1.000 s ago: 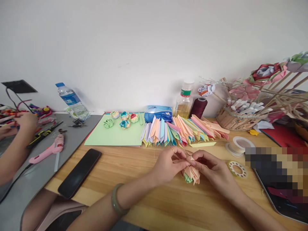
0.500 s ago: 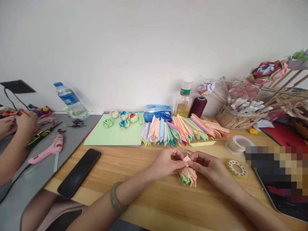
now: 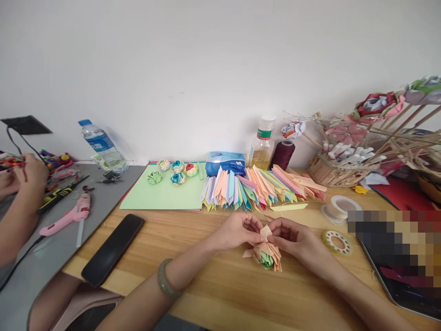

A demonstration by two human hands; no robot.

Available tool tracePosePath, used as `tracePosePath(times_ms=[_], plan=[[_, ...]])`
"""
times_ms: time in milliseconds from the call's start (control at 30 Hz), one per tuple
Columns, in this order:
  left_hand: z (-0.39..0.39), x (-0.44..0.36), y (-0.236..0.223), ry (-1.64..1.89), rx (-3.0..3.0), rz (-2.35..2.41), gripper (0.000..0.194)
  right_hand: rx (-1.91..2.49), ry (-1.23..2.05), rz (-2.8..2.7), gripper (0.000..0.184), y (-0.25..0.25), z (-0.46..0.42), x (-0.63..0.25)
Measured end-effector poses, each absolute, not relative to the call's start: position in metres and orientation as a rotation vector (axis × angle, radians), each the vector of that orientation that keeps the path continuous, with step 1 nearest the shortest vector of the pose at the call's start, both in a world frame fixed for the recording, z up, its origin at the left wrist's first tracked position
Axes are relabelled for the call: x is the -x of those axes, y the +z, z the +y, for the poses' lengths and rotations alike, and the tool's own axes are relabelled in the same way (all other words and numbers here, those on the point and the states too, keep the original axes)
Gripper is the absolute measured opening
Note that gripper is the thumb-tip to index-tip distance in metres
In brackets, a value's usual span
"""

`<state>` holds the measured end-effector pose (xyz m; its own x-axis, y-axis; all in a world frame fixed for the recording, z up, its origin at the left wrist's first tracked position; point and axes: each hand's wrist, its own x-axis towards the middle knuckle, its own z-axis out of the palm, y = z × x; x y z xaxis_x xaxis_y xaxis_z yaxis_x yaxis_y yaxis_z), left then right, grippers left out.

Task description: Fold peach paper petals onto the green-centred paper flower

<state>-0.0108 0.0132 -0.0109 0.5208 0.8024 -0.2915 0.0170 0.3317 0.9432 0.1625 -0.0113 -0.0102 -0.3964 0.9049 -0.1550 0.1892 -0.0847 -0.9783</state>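
Observation:
Between my hands is a folded paper flower [image 3: 267, 253], with peach outer petals around a green centre, held just over the wooden table. My left hand [image 3: 241, 232] pinches it from the left side, thumb pressed near the top peach piece. On the other side my right hand [image 3: 291, 234] grips it with thumb and fingers closed. Part of the flower is hidden behind the fingers. Just beyond my hands lies a row of folded paper strips [image 3: 234, 191] in several colours. Several finished paper flowers [image 3: 178, 178] rest on a green sheet [image 3: 138, 197] to the left.
A phone [image 3: 113, 248] lies at left, a tablet [image 3: 396, 280] at right. Tape rolls [image 3: 337, 242] and a ribbon spool [image 3: 341, 209] sit right of my hands. Behind stand a bottle [image 3: 263, 142], thread cone [image 3: 283, 154] and basket [image 3: 330, 172]. A co-worker's hands, glue gun [image 3: 70, 216] are left.
The paper flower has turned slightly in my hands, and a peach petal now sticks out at its left. My hands stay close together. The co-worker's hand has shifted a little left.

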Motion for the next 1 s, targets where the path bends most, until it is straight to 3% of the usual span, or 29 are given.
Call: tracePosePath(times_ms=[367,733,800,933,1000], plan=[[0.010,0.009,-0.013,0.654,-1.216,0.987,0.017,1.343,1.265,-1.746,0.018,-0.013,-0.013,-0.158],[0.003,0.003,-0.011,0.863,-1.542,1.109,0.004,1.301,0.586,-2.173,0.013,-0.010,-0.021,-0.163],[0.004,0.005,-0.009,0.864,-1.454,1.023,0.014,1.233,0.462,-2.170,0.012,-0.010,-0.021,-0.167],[0.006,0.009,-0.003,0.704,-1.167,0.744,0.053,1.102,0.276,-2.090,0.011,-0.009,-0.020,-0.172],[0.004,0.009,-0.001,0.581,-1.140,0.628,0.058,1.028,0.233,-2.074,0.014,-0.008,-0.021,-0.173]])
